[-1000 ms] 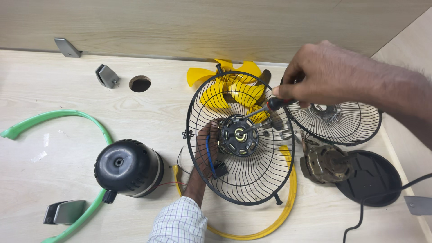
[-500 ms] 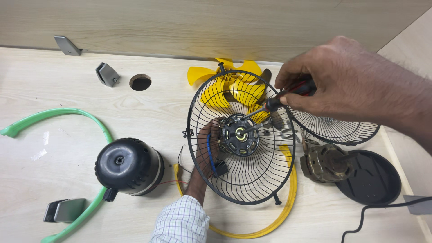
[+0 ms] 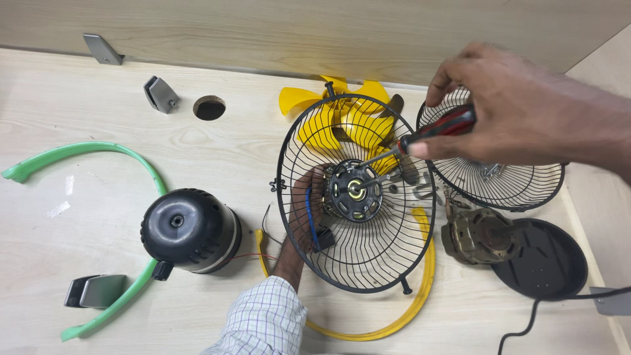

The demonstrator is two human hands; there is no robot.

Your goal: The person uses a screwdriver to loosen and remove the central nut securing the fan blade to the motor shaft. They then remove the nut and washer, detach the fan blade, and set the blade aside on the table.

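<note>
A black wire fan guard [image 3: 368, 260] stands tilted on the table with a fan motor [image 3: 355, 190] fixed at its hub. My left hand [image 3: 303, 210] reaches behind the guard and grips the motor from the back. My right hand [image 3: 513, 115] holds a red and black handled screwdriver [image 3: 434, 131] whose shaft slants down toward the motor's front. Yellow fan blades [image 3: 342, 115] lie behind the guard. A yellow rim ring [image 3: 420, 289] lies under it.
A second wire guard [image 3: 506, 181] lies at right, beside a bare motor [image 3: 476, 236] on a dark round base [image 3: 545, 263]. A black motor housing [image 3: 190, 230] and a green rim strip [image 3: 98, 154] lie at left. Metal clips [image 3: 161, 95] and a table hole [image 3: 210, 107] sit at the back.
My right hand has drawn back to the right and up, and the screwdriver now slants down at the motor hub. My left hand stays behind the guard.
</note>
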